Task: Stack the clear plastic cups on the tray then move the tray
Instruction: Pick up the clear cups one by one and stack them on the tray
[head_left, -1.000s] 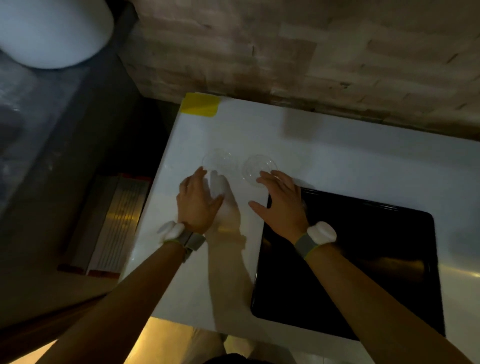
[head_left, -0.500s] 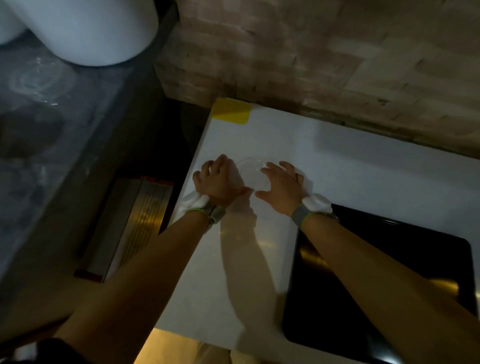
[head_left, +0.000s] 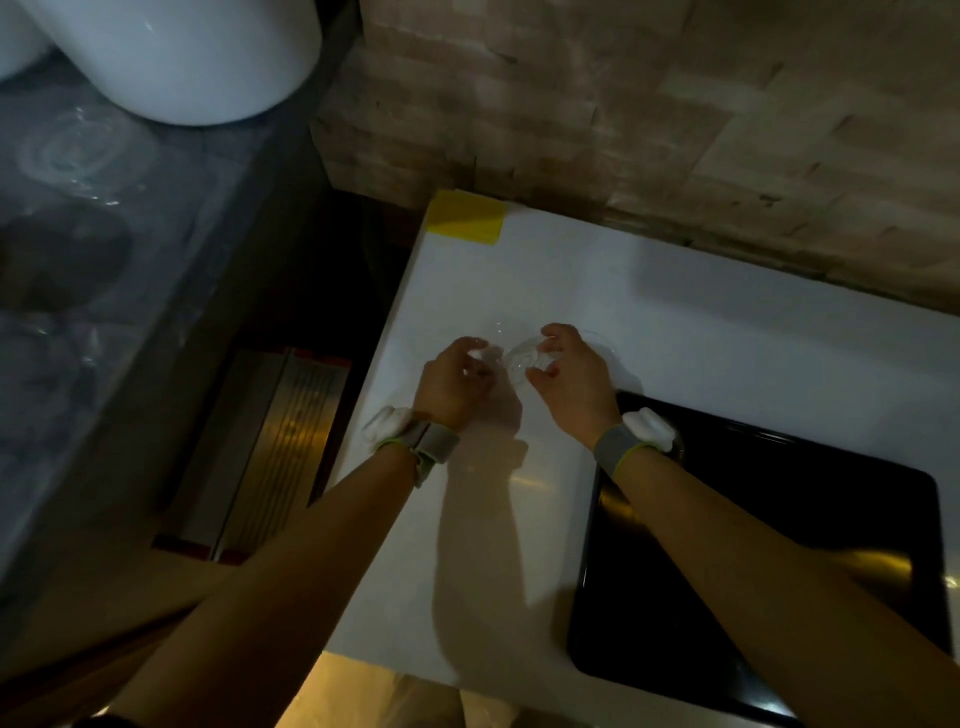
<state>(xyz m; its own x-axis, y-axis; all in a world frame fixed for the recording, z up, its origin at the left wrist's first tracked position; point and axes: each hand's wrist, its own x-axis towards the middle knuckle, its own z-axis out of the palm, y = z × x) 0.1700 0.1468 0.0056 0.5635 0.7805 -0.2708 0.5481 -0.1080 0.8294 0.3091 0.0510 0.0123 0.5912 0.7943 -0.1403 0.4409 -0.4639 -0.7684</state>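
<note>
Two clear plastic cups stand close together on the white table (head_left: 701, 332). My left hand (head_left: 452, 382) is curled around the left clear cup (head_left: 491, 348), fingers wrapped on its side. My right hand (head_left: 571, 376) grips the right clear cup (head_left: 524, 356), thumb and fingers closed on it. The cups are faint and partly hidden by my fingers. The black tray (head_left: 779, 545) lies flat on the table to the right of my hands, under my right forearm, with nothing visible on it.
A brick wall (head_left: 623, 130) runs behind the table. Yellow tape (head_left: 465, 221) marks the table's far left corner. Left of the table is a dark gap with a metal panel (head_left: 270, 447), then a grey counter (head_left: 104, 260) holding a white rounded object (head_left: 197, 52).
Both hands moved forward from resting near the cups to closing around them. The camera view shifted left and forward, so the tray now sits further right.
</note>
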